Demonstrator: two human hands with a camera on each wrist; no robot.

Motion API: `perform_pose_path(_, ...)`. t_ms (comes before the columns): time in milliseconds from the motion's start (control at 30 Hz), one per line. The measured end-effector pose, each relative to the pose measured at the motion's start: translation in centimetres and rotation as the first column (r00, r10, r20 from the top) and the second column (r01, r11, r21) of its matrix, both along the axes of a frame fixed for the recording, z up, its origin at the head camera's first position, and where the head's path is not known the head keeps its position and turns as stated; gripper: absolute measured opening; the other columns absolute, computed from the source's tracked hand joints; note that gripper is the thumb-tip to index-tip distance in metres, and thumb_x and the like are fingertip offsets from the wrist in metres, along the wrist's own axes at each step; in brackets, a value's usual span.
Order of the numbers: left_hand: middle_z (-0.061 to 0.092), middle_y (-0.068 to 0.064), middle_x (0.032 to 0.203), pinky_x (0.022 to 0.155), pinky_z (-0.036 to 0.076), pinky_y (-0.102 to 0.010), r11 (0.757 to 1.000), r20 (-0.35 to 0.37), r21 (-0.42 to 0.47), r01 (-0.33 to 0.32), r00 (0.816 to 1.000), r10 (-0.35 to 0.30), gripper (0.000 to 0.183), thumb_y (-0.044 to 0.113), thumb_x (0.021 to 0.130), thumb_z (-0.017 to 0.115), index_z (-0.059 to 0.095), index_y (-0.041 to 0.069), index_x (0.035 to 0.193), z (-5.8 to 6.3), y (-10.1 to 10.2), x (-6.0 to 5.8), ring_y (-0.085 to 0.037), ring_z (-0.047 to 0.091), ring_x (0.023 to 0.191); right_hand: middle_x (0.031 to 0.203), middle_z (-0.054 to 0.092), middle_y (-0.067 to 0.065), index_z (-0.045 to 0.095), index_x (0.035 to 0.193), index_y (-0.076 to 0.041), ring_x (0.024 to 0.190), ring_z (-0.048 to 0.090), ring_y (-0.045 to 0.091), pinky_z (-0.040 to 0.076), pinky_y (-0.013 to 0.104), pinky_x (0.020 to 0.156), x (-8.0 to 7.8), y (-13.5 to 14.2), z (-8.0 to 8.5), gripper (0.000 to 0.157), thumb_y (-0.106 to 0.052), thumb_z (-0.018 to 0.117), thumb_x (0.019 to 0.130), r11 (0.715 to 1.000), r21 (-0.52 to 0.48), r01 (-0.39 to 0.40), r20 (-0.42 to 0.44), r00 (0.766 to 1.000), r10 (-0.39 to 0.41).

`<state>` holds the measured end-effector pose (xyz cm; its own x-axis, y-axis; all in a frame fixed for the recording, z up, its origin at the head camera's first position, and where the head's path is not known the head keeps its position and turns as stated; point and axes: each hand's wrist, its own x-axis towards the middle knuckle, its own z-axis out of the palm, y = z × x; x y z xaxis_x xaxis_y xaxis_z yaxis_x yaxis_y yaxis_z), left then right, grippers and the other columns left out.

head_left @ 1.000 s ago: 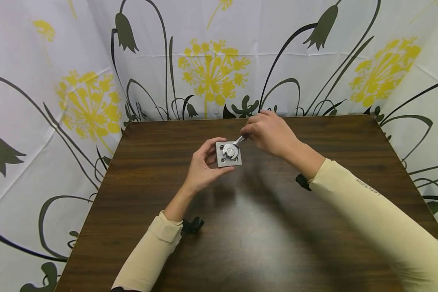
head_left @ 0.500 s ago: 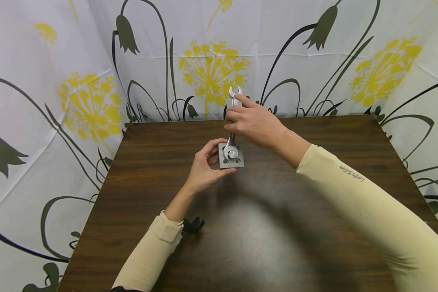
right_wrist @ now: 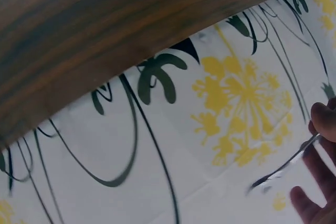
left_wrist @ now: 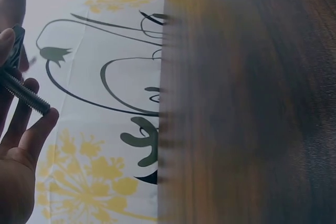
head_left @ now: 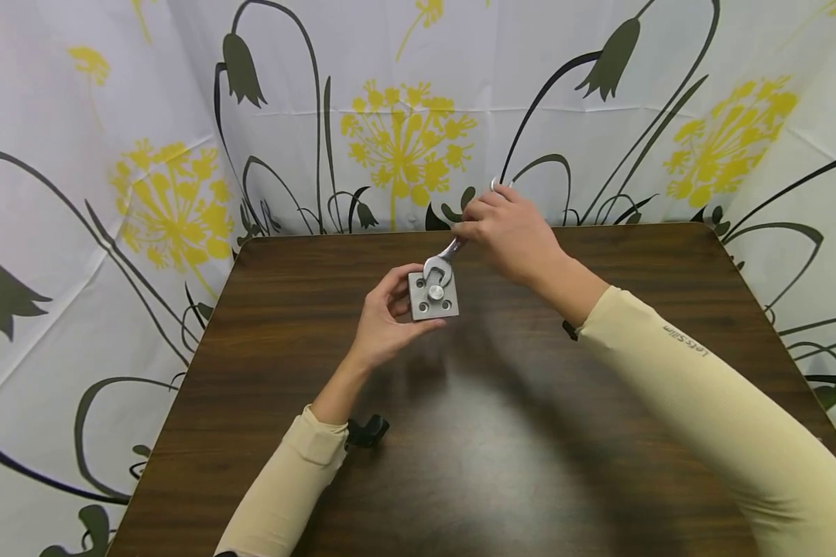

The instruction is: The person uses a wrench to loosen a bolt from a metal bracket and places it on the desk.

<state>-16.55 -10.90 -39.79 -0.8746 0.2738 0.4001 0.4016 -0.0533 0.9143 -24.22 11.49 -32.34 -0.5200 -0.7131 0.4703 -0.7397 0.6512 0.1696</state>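
Note:
My left hand (head_left: 382,329) grips a square grey metal plate (head_left: 422,311) by its edges, thumb below and fingers above, up over the table. A bolt head (head_left: 436,292) shows at the plate's middle, with small holes around it. Behind the plate the bolt's threaded shank (left_wrist: 29,98) sticks out in the left wrist view, a fingertip right at its end. Pinched in my right hand (head_left: 508,232) is a shiny open-end wrench (head_left: 451,249). Its lower end overlaps the plate's top, just above the bolt head. The wrench's other end (right_wrist: 278,172) juts past my fingers in the right wrist view.
The dark wooden table (head_left: 501,464) spreads beneath both hands. Beyond its back edge hangs a white curtain (head_left: 501,70) with yellow and grey-green flowers. A black wrist camera (head_left: 368,432) sits at the left wrist.
The wrench went from slanting right on the bolt head to upright on it, then back to slanting right, now lifted just above the bolt head. The left hand and plate stayed almost in place.

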Motion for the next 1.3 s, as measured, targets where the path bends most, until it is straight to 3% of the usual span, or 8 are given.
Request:
perform_pose_path(133, 0.062, -0.021, 0.115, 0.078, 0.058, -0.040, 1.000, 0.010, 0.005, 0.017, 1.000, -0.017, 0.074, -0.025, 0.065, 0.078, 0.048, -0.007, 0.130, -0.1, -0.1, 0.1, -0.031, 0.068, 0.096, 0.091, 0.068, 0.003, 0.077, 0.104, -0.018, 0.086, 0.062, 0.028, 0.050, 0.042, 0.079, 0.2, 1.4, -0.9, 0.019, -0.010, 0.071, 0.088, 0.987, -0.065, 0.144, 0.139, 0.981, -0.134)
perform_pose_path(233, 0.062, -0.021, 0.115, 0.077, 0.058, -0.042, 1.000, 0.007, 0.006, 0.013, 1.000, -0.013, 0.074, -0.024, 0.065, 0.078, 0.049, -0.006, 0.131, -0.3, -0.1, 0.1, -0.033, 0.068, 0.095, 0.095, 0.070, 0.000, 0.076, 0.109, -0.021, 0.083, 0.064, 0.026, 0.051, 0.045, 0.065, 0.7, 2.4, -1.7, 0.022, -0.015, 0.071, 0.089, 0.956, -0.064, 0.287, 0.310, 0.916, -0.254)
perform_pose_path(400, 0.062, -0.021, 0.115, 0.078, 0.058, -0.043, 1.000, -0.004, 0.004, 0.011, 1.000, -0.011, 0.075, -0.024, 0.065, 0.079, 0.050, -0.004, 0.131, -0.3, -0.3, 0.1, -0.033, 0.068, 0.095, 0.090, 0.072, -0.002, 0.076, 0.100, -0.019, 0.077, 0.064, 0.022, 0.048, 0.043, 0.058, 2.1, 4.1, -3.6, 0.014, -0.021, 0.075, 0.086, 0.894, -0.024, 0.447, 0.573, 0.739, -0.354)
perform_pose_path(633, 0.062, -0.021, 0.115, 0.078, 0.058, -0.042, 1.000, -0.004, 0.008, 0.013, 1.000, -0.013, 0.075, -0.024, 0.064, 0.079, 0.049, -0.008, 0.131, -0.2, -0.3, 0.0, -0.033, 0.068, 0.096, 0.070, 0.068, -0.001, 0.070, 0.080, -0.014, 0.068, 0.060, 0.019, 0.042, 0.036, 0.056, 3.6, 6.7, -7.7, 0.019, -0.031, 0.079, 0.082, 0.805, 0.029, 0.592, 0.836, 0.427, -0.344)
perform_pose_path(767, 0.062, -0.022, 0.115, 0.078, 0.058, -0.042, 1.000, -0.001, 0.007, 0.013, 1.000, -0.013, 0.075, -0.024, 0.065, 0.079, 0.048, -0.008, 0.131, -0.2, -0.3, 0.0, -0.034, 0.068, 0.095, 0.066, 0.068, 0.004, 0.068, 0.077, -0.011, 0.066, 0.066, 0.020, 0.046, 0.033, 0.057, 4.2, 8.1, -10.4, 0.022, -0.030, 0.077, 0.084, 0.771, 0.047, 0.636, 0.922, 0.269, -0.278)
perform_pose_path(900, 0.062, -0.022, 0.115, 0.077, 0.058, -0.041, 1.000, -0.001, 0.006, 0.011, 1.000, -0.011, 0.075, -0.024, 0.064, 0.079, 0.050, -0.006, 0.131, -0.3, -0.4, 0.1, -0.033, 0.068, 0.094, 0.067, 0.068, 0.004, 0.068, 0.084, -0.001, 0.064, 0.069, 0.019, 0.057, 0.033, 0.060, 4.8, 8.9, -12.8, 0.019, -0.018, 0.077, 0.085, 0.736, -0.010, 0.676, 0.982, 0.147, -0.122)
perform_pose_path(1033, 0.062, -0.022, 0.115, 0.078, 0.058, -0.042, 1.000, 0.000, 0.004, 0.016, 1.000, -0.016, 0.075, -0.023, 0.065, 0.079, 0.050, -0.004, 0.131, -0.2, -0.4, 0.0, -0.033, 0.068, 0.095, 0.068, 0.067, 0.003, 0.067, 0.086, 0.003, 0.061, 0.068, 0.016, 0.059, 0.032, 0.059, 5.3, 9.1, -14.4, 0.020, -0.013, 0.078, 0.084, 0.709, -0.033, 0.704, 0.996, 0.083, -0.036)
perform_pose_path(1300, 0.062, -0.022, 0.115, 0.078, 0.057, -0.043, 1.000, -0.002, 0.001, 0.022, 1.000, -0.022, 0.074, -0.023, 0.066, 0.079, 0.049, -0.005, 0.132, -0.3, -0.4, -0.1, -0.037, 0.067, 0.095, 0.066, 0.067, 0.004, 0.066, 0.081, 0.000, 0.060, 0.068, 0.016, 0.058, 0.032, 0.058, 5.8, 8.7, -15.1, 0.021, -0.016, 0.079, 0.084, 0.681, -0.003, 0.732, 0.996, 0.064, -0.064)
